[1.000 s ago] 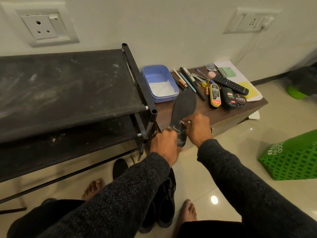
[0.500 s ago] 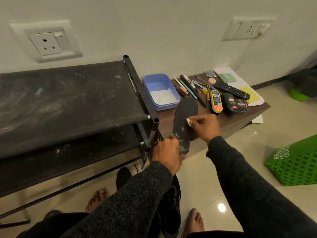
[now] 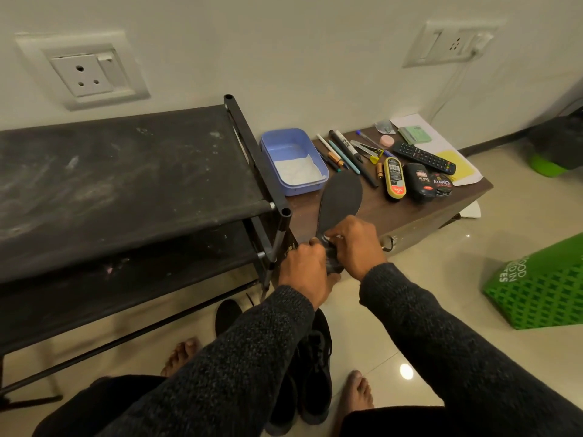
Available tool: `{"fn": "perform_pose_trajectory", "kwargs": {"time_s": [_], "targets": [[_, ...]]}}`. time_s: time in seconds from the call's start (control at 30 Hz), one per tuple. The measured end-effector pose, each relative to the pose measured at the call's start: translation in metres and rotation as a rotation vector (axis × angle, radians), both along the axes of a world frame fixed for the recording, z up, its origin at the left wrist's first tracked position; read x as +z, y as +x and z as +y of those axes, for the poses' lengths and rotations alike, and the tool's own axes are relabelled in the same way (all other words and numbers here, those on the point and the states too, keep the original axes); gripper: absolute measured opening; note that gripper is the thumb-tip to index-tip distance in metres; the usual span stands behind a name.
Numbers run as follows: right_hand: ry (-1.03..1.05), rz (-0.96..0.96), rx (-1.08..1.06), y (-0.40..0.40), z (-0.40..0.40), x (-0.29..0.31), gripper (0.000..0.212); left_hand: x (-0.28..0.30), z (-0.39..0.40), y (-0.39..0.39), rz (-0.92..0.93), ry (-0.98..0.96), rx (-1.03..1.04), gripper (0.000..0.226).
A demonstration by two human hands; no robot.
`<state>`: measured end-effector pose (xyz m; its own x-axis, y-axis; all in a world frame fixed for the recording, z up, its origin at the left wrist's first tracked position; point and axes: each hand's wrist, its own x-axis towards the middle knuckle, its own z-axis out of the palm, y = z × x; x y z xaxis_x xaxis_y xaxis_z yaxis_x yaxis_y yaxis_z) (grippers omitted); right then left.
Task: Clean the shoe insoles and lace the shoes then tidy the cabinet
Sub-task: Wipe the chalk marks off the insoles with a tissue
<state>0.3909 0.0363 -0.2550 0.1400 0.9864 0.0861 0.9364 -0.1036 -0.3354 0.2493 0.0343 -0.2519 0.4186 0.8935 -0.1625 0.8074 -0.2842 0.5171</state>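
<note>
A black shoe insole (image 3: 342, 200) stands tilted above the edge of the brown cabinet top (image 3: 410, 209). My left hand (image 3: 304, 271) grips its heel end from below. My right hand (image 3: 355, 246) pinches a small white wipe (image 3: 329, 238) against the insole near the heel. A pair of black shoes (image 3: 310, 367) stands on the floor between my bare feet. A second dark insole (image 3: 227, 316) lies on the floor under the rack.
A dusty black shoe rack (image 3: 126, 184) stands at the left. On the cabinet top lie a blue tray (image 3: 291, 160) with white tissue, pens, shoe polish bottles (image 3: 418, 181), a remote (image 3: 424, 157) and papers. A green bag (image 3: 539, 285) sits on the floor at right.
My right hand slid the wipe from the insole's middle down to the heel end, close to my left hand. The view shifted slightly downward.
</note>
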Motion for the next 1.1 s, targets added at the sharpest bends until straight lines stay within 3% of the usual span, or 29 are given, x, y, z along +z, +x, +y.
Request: {"fn": "perform_pose_trajectory", "kwargs": {"time_s": [0.17,0.27,0.4,0.53,0.7,0.87,1.0,1.1], "targets": [[-0.065,0.033,0.058,-0.009,-0.025,0.006,0.012,-0.002,0.0,0.0,-0.011,0.024,0.006,0.056],[-0.123,0.139,0.067,0.004,-0.024,0.01,0.02,-0.003,0.002,0.001,-0.009,0.018,0.007,0.055],[-0.008,0.364,-0.203,0.03,-0.006,0.021,0.019,-0.003,0.011,0.0,0.02,0.031,0.022,0.063],[0.007,0.26,-0.315,0.043,0.016,0.023,0.021,-0.004,0.013,0.003,0.024,0.033,0.058,0.073],[-0.068,0.099,-0.245,0.043,0.026,0.009,0.026,-0.013,0.006,0.004,-0.066,0.035,0.139,0.067],[-0.002,-0.004,-0.126,0.024,0.01,0.004,0.022,-0.022,0.001,0.003,-0.112,0.037,0.159,0.065],[0.016,-0.019,-0.141,0.011,-0.007,0.0,0.02,-0.024,-0.002,0.002,-0.1,0.111,0.14,0.061],[-0.03,-0.016,-0.166,0.005,-0.015,0.0,0.019,-0.024,-0.003,0.001,-0.047,0.166,0.114,0.076]]}}
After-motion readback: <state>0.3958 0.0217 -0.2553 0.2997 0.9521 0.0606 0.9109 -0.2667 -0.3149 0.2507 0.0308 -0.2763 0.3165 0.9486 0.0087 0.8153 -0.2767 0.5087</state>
